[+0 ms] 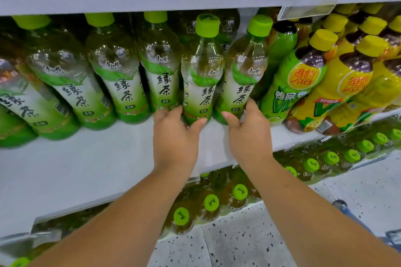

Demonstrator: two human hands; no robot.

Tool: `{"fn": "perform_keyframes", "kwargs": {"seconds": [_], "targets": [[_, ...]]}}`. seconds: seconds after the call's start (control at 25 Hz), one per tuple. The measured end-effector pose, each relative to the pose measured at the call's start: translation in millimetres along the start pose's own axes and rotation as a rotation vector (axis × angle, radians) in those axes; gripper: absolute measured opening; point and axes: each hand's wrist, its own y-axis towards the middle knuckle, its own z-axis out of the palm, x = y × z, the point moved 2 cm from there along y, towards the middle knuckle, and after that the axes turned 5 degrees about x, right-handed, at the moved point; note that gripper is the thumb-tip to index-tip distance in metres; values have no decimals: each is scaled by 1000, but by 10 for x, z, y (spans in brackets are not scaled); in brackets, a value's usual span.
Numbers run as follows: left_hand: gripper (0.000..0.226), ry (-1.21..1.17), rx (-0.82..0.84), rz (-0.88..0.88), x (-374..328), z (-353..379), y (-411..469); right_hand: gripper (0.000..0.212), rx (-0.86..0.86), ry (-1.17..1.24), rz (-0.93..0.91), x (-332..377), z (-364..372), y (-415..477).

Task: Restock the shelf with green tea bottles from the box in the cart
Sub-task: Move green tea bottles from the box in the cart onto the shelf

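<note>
My left hand grips the base of a clear, green-capped plastic tea bottle; my right hand grips the neighbouring bottle.

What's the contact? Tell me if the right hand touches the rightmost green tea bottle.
Touching. The head view shows the right hand with its thumb and fingers curled round the base of the rightmost green tea bottle, with no gap between them.
</note>
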Motion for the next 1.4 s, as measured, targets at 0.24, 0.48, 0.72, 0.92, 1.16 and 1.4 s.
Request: {"fn": "perform_keyframes", "kwargs": {"seconds": [0.24,0.48,0.72,0.92,1.16,1.4], "targets": [[47,-40,-68,-23,-97,124,87,43,-13,-8,19,6,85,211],[54,-50,-113,-28,-96,209,215,47,5,-57,-44,-60,124,312],[55,-5,-139,-13,-106,253,232,61,-14,-120,6,-115,165,396],[55,-24,-138,-15,-83,277,234,59,18,-202,50,-104,194,478],[55,-2,-141,-14,-85,279,204,63,28,-322,42,-55,204,469],[56,-8,-127,-33,-89,275,204,62,27,-360,41,-29,183,438]]}}
